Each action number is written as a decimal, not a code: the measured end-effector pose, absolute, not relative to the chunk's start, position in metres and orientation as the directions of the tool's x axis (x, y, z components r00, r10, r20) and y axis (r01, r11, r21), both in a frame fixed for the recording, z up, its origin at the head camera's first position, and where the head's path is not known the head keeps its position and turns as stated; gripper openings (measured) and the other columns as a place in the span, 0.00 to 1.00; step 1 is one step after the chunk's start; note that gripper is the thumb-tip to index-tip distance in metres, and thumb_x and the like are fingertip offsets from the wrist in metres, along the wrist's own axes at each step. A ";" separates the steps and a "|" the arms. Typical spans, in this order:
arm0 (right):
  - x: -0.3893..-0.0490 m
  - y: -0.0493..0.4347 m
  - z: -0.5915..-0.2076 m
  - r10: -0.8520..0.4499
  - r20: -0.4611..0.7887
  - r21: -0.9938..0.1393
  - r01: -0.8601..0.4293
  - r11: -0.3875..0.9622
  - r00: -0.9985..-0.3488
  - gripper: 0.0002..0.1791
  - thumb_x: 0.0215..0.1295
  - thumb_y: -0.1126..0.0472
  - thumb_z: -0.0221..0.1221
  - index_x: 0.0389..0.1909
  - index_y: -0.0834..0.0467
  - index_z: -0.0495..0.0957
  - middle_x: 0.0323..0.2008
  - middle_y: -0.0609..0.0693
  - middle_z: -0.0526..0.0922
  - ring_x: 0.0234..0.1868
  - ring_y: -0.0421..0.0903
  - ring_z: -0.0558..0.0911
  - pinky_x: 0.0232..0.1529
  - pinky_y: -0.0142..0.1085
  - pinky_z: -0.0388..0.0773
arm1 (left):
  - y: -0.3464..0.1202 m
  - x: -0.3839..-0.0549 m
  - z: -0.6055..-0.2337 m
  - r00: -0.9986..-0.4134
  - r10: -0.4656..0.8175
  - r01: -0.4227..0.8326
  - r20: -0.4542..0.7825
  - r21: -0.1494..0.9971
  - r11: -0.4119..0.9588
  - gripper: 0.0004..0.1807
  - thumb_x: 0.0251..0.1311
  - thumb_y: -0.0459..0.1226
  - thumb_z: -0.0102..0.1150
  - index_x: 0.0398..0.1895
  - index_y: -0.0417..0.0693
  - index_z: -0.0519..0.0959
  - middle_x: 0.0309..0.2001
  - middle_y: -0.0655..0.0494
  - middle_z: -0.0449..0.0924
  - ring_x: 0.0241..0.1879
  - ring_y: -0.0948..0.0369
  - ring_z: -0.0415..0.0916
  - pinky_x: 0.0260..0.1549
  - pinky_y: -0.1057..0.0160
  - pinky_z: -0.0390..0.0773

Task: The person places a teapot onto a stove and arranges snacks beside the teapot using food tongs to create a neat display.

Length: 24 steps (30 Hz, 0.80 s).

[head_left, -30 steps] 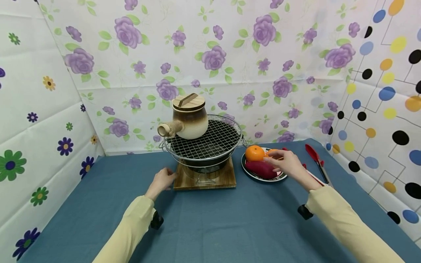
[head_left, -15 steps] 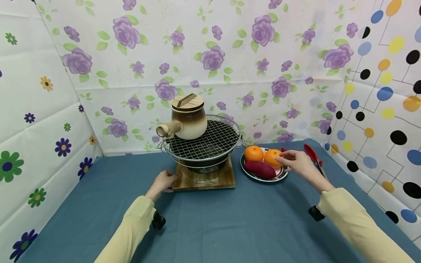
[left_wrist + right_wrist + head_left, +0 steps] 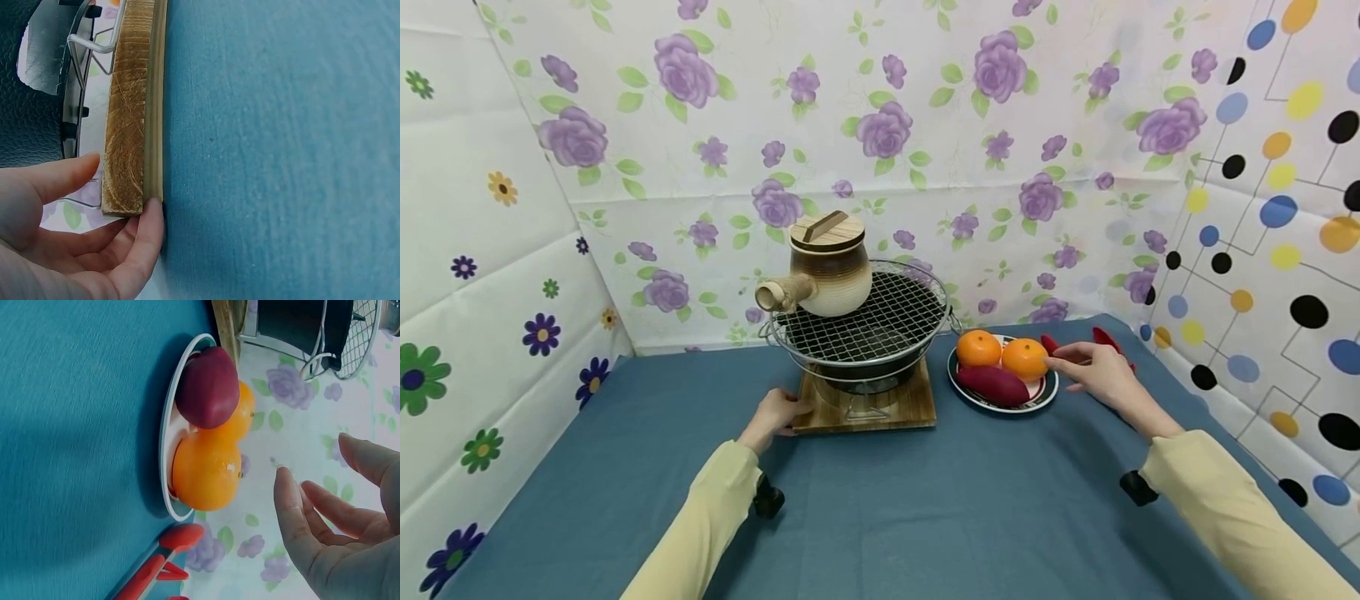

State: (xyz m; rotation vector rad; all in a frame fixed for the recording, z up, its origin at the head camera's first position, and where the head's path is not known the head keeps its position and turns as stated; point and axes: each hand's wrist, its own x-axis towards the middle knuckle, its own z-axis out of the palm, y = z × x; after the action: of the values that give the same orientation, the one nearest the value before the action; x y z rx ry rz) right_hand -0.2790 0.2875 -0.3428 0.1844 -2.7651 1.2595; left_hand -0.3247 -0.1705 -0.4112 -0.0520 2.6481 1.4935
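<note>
At the near left corner of a wooden board [image 3: 910, 410], my left hand [image 3: 772, 412] holds the edge. The left wrist view has its thumb by the upper face and its fingers curled against the lower edge. My right hand [image 3: 1097, 373] hovers beside the right rim of a patterned plate [image 3: 1047, 398], fingers loosely bent and nothing in them. Two oranges [image 3: 1025, 358] and a purple sweet potato [image 3: 994, 387] lie on that plate. In the right wrist view a gap separates the fingertips from the nearer orange [image 3: 206, 472].
On the board stands a round grill [image 3: 895, 312] with a wire mesh. A brown-and-cream clay pot [image 3: 841, 287] with wooden lid and side handle sits on the mesh. Red-tipped tongs [image 3: 181, 537] lie right of the plate on the blue cloth [image 3: 880, 508], partly behind my right hand.
My right hand has drawn back rightward from over the plate, uncovering the right orange. My left hand has edged closer around the board's corner.
</note>
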 end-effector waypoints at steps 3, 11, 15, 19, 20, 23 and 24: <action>-0.278 0.291 -0.342 -0.063 0.130 -0.744 -0.139 0.654 -0.990 0.32 0.59 0.44 0.57 0.51 0.69 0.71 0.42 0.63 0.76 0.36 0.53 0.79 0.32 0.37 0.77 | -0.171 -0.325 -0.411 -0.995 0.011 -0.082 -0.102 0.852 0.517 0.22 0.57 0.34 0.59 0.11 0.49 0.59 0.11 0.57 0.57 0.13 0.63 0.60 0.22 0.56 0.77; -0.275 0.302 -0.343 -0.031 0.082 -0.738 -0.081 0.670 -0.996 0.36 0.60 0.41 0.55 0.54 0.70 0.68 0.45 0.64 0.75 0.38 0.54 0.78 0.37 0.43 0.76 | -0.170 -0.325 -0.410 -0.996 0.022 -0.060 -0.083 0.852 0.519 0.24 0.56 0.34 0.60 0.11 0.49 0.57 0.10 0.58 0.55 0.09 0.65 0.56 0.20 0.58 0.76; -0.277 0.311 -0.345 -0.031 0.064 -0.731 -0.068 0.679 -0.997 0.37 0.61 0.42 0.54 0.55 0.71 0.66 0.46 0.66 0.74 0.34 0.51 0.80 0.38 0.45 0.75 | -0.170 -0.325 -0.411 -0.996 0.014 -0.073 -0.093 0.852 0.518 0.25 0.57 0.34 0.59 0.11 0.50 0.55 0.10 0.58 0.53 0.09 0.65 0.53 0.18 0.60 0.74; -0.280 0.324 -0.350 -0.013 0.028 -0.736 -0.029 0.677 -1.000 0.39 0.60 0.41 0.54 0.57 0.72 0.64 0.46 0.67 0.73 0.35 0.52 0.80 0.37 0.43 0.76 | -0.170 -0.326 -0.412 -0.994 0.006 -0.087 -0.105 0.853 0.515 0.26 0.57 0.34 0.59 0.11 0.51 0.54 0.09 0.58 0.53 0.09 0.65 0.53 0.17 0.61 0.73; -0.280 0.327 -0.351 -0.004 0.016 -0.738 -0.015 0.675 -1.000 0.40 0.59 0.40 0.54 0.57 0.72 0.63 0.47 0.67 0.73 0.36 0.53 0.80 0.36 0.42 0.76 | -0.170 -0.326 -0.413 -0.995 0.005 -0.087 -0.105 0.854 0.514 0.26 0.57 0.35 0.59 0.11 0.51 0.54 0.09 0.58 0.53 0.09 0.65 0.53 0.17 0.61 0.72; -0.282 0.337 -0.354 0.005 -0.015 -0.734 0.015 0.679 -1.000 0.42 0.59 0.40 0.54 0.57 0.73 0.62 0.50 0.70 0.69 0.39 0.55 0.79 0.37 0.42 0.76 | -0.169 -0.327 -0.414 -0.994 -0.001 -0.091 -0.106 0.854 0.512 0.25 0.57 0.34 0.59 0.11 0.51 0.55 0.10 0.58 0.53 0.09 0.65 0.53 0.16 0.62 0.71; -0.283 0.339 -0.355 0.009 -0.026 -0.727 0.025 0.686 -1.000 0.43 0.59 0.39 0.54 0.58 0.74 0.61 0.51 0.71 0.67 0.39 0.56 0.79 0.38 0.44 0.75 | -0.168 -0.327 -0.415 -0.994 -0.006 -0.096 -0.108 0.854 0.512 0.25 0.57 0.34 0.59 0.11 0.51 0.55 0.10 0.58 0.54 0.09 0.65 0.53 0.16 0.62 0.71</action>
State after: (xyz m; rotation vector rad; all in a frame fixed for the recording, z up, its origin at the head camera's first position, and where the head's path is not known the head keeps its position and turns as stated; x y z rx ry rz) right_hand -0.2826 0.3394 -0.3554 -0.0286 -2.9028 1.2533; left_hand -0.3270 -0.1684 -0.4151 -0.0890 2.6512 1.5062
